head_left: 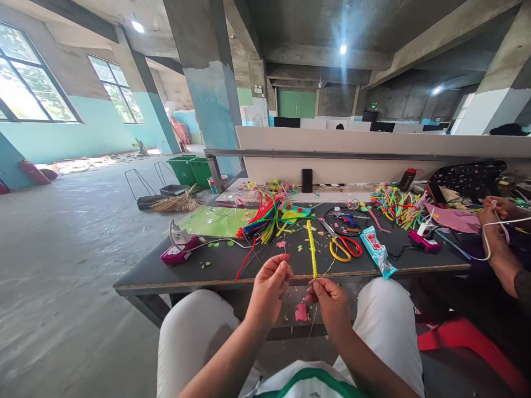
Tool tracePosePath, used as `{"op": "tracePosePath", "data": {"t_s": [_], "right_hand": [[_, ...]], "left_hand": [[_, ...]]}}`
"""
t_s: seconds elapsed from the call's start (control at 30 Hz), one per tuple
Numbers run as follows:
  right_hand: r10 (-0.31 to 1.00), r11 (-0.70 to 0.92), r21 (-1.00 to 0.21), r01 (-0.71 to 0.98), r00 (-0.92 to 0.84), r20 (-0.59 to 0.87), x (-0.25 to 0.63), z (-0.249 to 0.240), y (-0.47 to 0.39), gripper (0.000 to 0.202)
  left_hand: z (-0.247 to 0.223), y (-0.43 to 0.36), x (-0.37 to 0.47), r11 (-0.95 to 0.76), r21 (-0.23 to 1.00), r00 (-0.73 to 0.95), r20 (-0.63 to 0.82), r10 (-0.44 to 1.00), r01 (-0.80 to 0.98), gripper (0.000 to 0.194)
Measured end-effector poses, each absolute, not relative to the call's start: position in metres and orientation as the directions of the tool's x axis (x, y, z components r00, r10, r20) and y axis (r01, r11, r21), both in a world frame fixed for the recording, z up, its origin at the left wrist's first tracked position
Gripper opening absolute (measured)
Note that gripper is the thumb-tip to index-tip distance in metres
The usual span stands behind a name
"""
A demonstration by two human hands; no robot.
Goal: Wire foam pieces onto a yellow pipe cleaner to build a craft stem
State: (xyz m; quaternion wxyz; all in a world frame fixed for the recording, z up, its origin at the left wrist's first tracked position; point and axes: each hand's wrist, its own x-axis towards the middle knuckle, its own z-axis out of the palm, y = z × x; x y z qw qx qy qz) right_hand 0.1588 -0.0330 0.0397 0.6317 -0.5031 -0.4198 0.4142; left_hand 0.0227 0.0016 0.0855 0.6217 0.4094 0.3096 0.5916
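My right hand (pixel 329 298) pinches the lower end of a fuzzy yellow pipe-cleaner stem (pixel 312 249), which stands nearly upright above the desk's front edge. A thin wire or thread trails near those fingers. To its left, my left hand (pixel 270 284) is raised with curled fingers, thumb against forefinger; anything between them is too small to make out. Just beyond my hands lie scissors (pixel 341 247) with red and yellow handles, and a blue-and-white packet (pixel 377 251). A bundle of coloured pipe cleaners (pixel 265 221) rests at the left.
The dark desk (pixel 224 273) carries green sheeting (pixel 215 221), two purple power strips (pixel 180 250), an upright phone (pixel 307 181) and more pipe cleaners (pixel 400 204). At the right are a co-worker's hands (pixel 495 210). Green bins (pixel 182 168) and a broom (pixel 178 202) stand left.
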Motion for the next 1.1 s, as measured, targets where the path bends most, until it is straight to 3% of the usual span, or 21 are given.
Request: {"op": "tracePosePath", "data": {"t_s": [0.13, 0.3, 0.47, 0.63, 0.77, 1.1], "right_hand": [[0.948, 0.121, -0.987, -0.106, 0.306, 0.084, 0.158, 0.039, -0.032, 0.033], [0.943, 0.166, -0.986, -0.006, 0.292, 0.157, 0.156, 0.038, -0.034, 0.028], [0.920, 0.232, -0.969, 0.089, 0.303, 0.249, 0.154, 0.033, -0.035, 0.028], [0.891, 0.325, -0.936, 0.134, 0.289, 0.351, 0.154, 0.027, -0.034, 0.021], [0.886, 0.339, -0.923, 0.183, 0.269, 0.378, 0.156, 0.024, -0.032, 0.021], [0.885, 0.310, -0.897, 0.315, 0.250, 0.394, 0.157, 0.022, -0.031, 0.022]], "left_hand": [[0.077, -0.010, 0.023, -0.267, 0.921, -0.091, 0.251, 0.964, -0.284, 0.016], [0.075, -0.023, 0.037, -0.406, 0.896, 0.173, 0.377, 0.910, 0.182, 0.014], [0.073, -0.019, 0.049, -0.506, 0.776, 0.209, 0.460, 0.863, 0.378, 0.024], [0.067, -0.015, 0.057, -0.576, 0.580, 0.301, 0.504, 0.809, 0.575, 0.028], [0.068, -0.014, 0.060, -0.580, 0.475, 0.316, 0.524, 0.790, 0.661, 0.023], [0.072, -0.009, 0.054, -0.691, 0.301, 0.455, 0.572, 0.682, 0.657, 0.021]]}}
